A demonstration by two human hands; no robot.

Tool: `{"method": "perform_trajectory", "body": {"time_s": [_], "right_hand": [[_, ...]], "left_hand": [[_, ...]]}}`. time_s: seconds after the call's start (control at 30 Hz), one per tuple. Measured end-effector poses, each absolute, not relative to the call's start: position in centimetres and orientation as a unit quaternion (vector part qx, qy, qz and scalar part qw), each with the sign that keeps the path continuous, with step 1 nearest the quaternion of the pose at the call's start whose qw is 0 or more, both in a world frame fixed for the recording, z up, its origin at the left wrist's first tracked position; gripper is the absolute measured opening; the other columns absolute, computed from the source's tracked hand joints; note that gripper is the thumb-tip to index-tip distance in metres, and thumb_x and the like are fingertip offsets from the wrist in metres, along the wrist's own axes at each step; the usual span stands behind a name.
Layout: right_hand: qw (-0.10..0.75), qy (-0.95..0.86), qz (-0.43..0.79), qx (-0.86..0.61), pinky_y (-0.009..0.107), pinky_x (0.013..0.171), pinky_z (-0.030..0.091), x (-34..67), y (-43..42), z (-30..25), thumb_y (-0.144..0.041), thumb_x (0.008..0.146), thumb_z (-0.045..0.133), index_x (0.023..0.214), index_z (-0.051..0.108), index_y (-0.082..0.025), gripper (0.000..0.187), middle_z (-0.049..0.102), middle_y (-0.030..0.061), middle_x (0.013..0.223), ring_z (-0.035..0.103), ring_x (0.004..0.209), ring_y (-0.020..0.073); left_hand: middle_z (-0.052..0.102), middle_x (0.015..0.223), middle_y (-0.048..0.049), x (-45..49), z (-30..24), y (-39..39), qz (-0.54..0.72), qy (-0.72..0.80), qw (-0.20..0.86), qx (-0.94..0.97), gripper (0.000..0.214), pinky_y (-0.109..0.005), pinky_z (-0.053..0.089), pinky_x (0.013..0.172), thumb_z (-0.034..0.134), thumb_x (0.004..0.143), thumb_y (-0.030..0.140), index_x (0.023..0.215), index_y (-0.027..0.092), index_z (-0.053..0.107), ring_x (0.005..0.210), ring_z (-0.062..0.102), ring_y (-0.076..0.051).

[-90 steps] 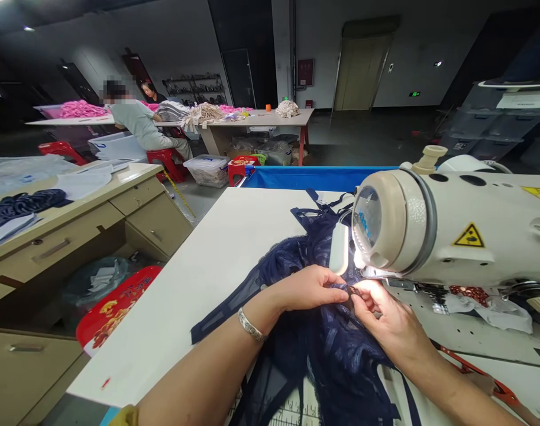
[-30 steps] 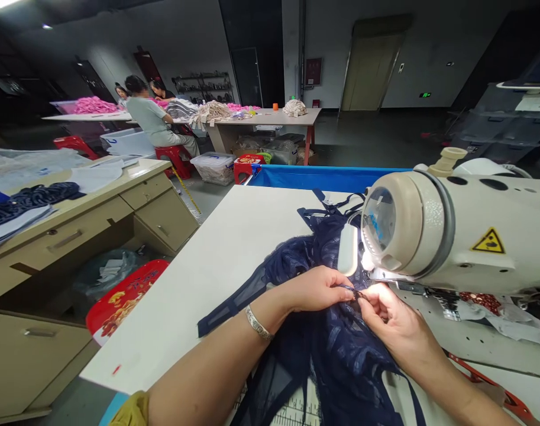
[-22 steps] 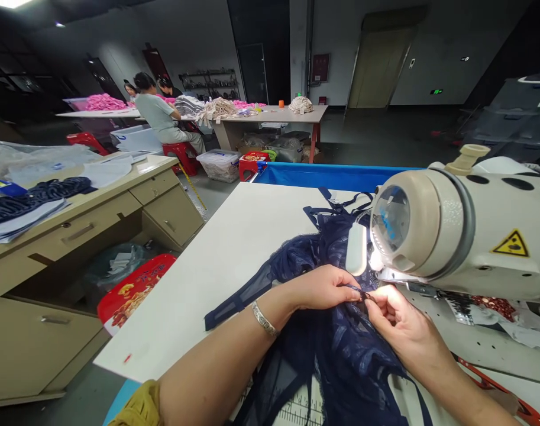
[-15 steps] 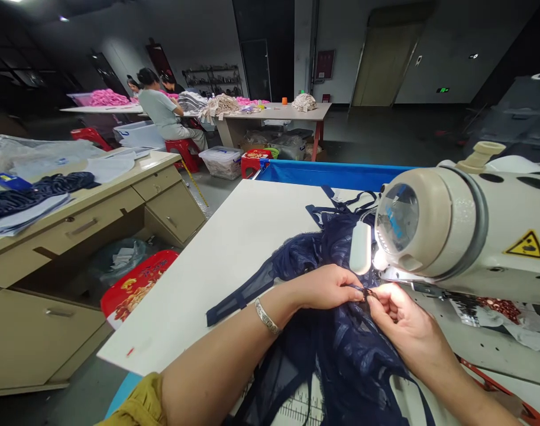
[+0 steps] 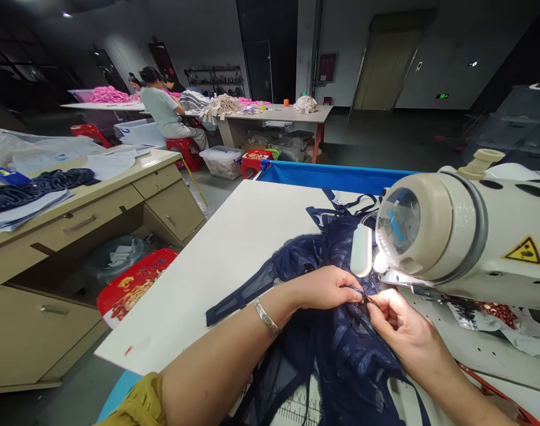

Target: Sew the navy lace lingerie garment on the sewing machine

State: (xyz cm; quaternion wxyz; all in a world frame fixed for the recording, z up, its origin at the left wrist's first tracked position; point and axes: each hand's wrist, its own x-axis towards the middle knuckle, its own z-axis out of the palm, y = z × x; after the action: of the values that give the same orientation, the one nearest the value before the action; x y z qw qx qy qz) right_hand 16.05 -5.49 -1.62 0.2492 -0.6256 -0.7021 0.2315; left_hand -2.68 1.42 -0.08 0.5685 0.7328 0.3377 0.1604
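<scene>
Navy sheer garments (image 5: 340, 349) with narrow straps lie heaped across the white sewing table (image 5: 199, 260), beside the sewing machine (image 5: 447, 231). My left hand (image 5: 329, 288), with a silver bracelet on its wrist, pinches a thin dark strap between thumb and forefinger. Close to it, my right hand (image 5: 400, 319) pinches the same dark bit from the other side, its remaining fingers curled. Both sets of fingertips nearly meet just in front of the lit machine head. The small piece between them is partly covered by the fingers.
A cream desk (image 5: 132, 177) with dark cords and papers stands at the left. A red stool (image 5: 136, 284) sits beneath the table's left edge. Blue cloth (image 5: 332, 173) borders the far edge. Further back, people sit at a long table (image 5: 278, 112) piled with fabric.
My right hand has shifted slightly down, and its fingertips have drawn a little away from the left ones. My left hand stays almost still. The camera view has tilted marginally.
</scene>
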Motion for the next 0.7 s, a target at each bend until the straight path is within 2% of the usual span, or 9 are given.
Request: {"method": "perform_trajectory", "body": {"time_s": [0.33,0.7], "right_hand": [[0.245,-0.708,0.226,-0.623,0.018,0.052,0.047,16.22,-5.51,-1.55,-0.039,0.083,0.048,0.082,0.059,-0.024,0.019,0.061,-0.0038,0.063,0.057,0.054,0.0111],[0.266,-0.661,0.251,-0.655,0.023,0.059,0.050,15.36,-5.35,-1.04,-0.048,0.079,0.044,0.084,0.055,-0.024,0.028,0.062,-0.0002,0.069,0.061,0.061,0.0142]], "left_hand": [[0.054,0.065,0.0045,-2.65,-0.12,1.47,0.157,0.337,0.563,0.738,0.015,-0.019,0.033,0.059,0.056,0.082,0.023,0.086,0.014,0.066,0.058,0.042,-0.008],[0.054,0.066,0.0048,-2.65,-0.16,1.52,0.159,0.327,0.557,0.746,0.016,-0.019,0.033,0.059,0.055,0.083,0.024,0.086,0.013,0.066,0.059,0.042,-0.008]]}}
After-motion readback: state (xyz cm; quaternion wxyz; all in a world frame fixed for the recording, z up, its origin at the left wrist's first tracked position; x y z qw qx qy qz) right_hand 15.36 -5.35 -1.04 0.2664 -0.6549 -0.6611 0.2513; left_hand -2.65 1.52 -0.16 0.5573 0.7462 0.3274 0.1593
